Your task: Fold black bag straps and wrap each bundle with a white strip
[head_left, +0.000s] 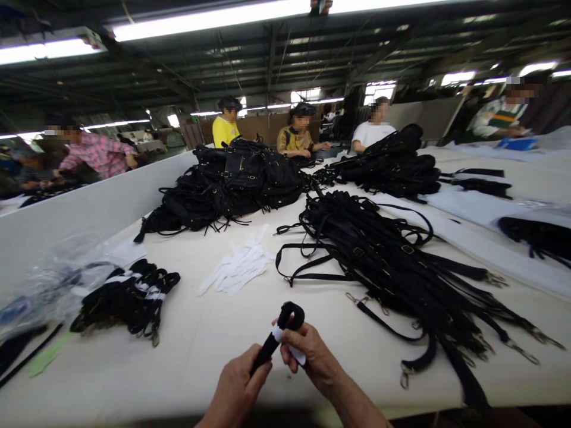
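Note:
Near the table's front edge, a folded black strap (266, 352) is gripped in my left hand (243, 377), its looped end pointing up and away. A white paper strip (278, 334) lies around the strap just below the loop. My right hand (310, 351) pinches that strip, and a loose white end hangs under the fingers. Beyond my hands lies a small pile of white strips (241, 261). To the left sits a heap of folded black straps (129, 294) with white bands on them. A large pile of loose black straps (379, 255) with metal clips spreads to the right.
Black bags (241, 178) are heaped at the back, with another black pile (392, 166) to their right. Clear plastic bags (66, 279) lie at left beside a low white partition (89, 202). Several people work beyond the table.

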Available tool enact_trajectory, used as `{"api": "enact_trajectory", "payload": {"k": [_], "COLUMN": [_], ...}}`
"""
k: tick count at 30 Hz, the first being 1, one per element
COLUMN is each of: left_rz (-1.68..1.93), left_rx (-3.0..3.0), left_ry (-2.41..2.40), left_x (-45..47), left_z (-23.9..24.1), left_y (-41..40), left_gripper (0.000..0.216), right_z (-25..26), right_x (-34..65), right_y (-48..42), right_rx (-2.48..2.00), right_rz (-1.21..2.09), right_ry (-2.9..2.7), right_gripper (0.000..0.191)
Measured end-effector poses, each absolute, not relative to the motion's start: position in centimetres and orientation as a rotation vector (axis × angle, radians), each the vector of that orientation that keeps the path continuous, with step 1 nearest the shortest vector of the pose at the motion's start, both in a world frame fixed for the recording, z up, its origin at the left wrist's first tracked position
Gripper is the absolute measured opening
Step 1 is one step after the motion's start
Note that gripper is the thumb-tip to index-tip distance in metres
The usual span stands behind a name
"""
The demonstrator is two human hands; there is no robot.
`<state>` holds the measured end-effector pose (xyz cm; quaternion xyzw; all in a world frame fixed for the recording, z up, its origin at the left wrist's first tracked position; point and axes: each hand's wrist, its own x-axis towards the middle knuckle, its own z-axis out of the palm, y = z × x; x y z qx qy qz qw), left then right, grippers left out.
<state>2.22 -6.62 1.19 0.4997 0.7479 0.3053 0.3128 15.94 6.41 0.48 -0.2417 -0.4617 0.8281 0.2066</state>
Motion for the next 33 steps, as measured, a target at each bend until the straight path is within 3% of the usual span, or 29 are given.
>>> {"api": "enact_trajectory", "payload": {"k": [10, 21, 33], "left_rz": [0.838, 1.149, 0.97], "left_rx": [1.218, 0.819, 0.739], "left_ry": [1.855, 1.355, 0.943], "left_x": [2.3, 2.6, 3.0], "left_z": [3.4, 1.7, 3.5], "left_y": [-6.6, -7.2, -8.6], "left_gripper": [0.024, 0.04, 0.036], "right_z": [0.9, 1.6, -0.2], "right_x": [16.4, 17.1, 16.5], "right_y": [5.6, 6.2, 6.5], "right_rx": [-0.707, -0.561, -0.431], "right_rz": [2.278, 2.319, 2.266], "right_ry": [-1.507, -1.677, -1.728], "right_gripper": [0.054, 0.051, 0.047]}}
